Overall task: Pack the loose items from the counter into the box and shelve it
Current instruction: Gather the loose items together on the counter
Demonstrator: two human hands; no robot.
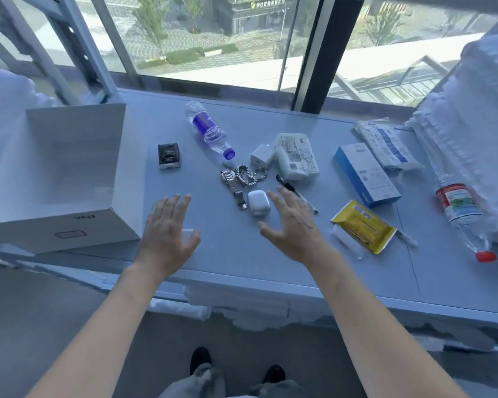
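The packing had not begun, as I judge it: every loose item lay on the counter (202,254) and nothing was in a hand. The white box (69,179) stood at the left end of the counter, and it looked closed, though I cannot tell if a lid sat on it.

I take the earbud case (258,202) as the landmark. The right hand (295,225) hovered just beside the case, on its right, with fingers spread and a little curved, holding nothing. The left hand (167,231) hovered well to the left of the case, near the box, its grip also spread and empty.

Just behind the case lay a watch (233,182) touching a chain (246,174), and behind these a charger (262,156) and a tissue pack (296,159). A pen (296,193) lay to the right of the case, partly under the right hand. Far behind and left of the case lay a purple bottle (209,130) and a small dark box (169,155). Well to the right were a blue carton (367,173), a yellow packet (362,225) and a red-cap bottle (462,214).

The step in hand seemed to be the first reach. The next move likely called for closing the right hand on the case, and the box probably must be opened before anything could go in.
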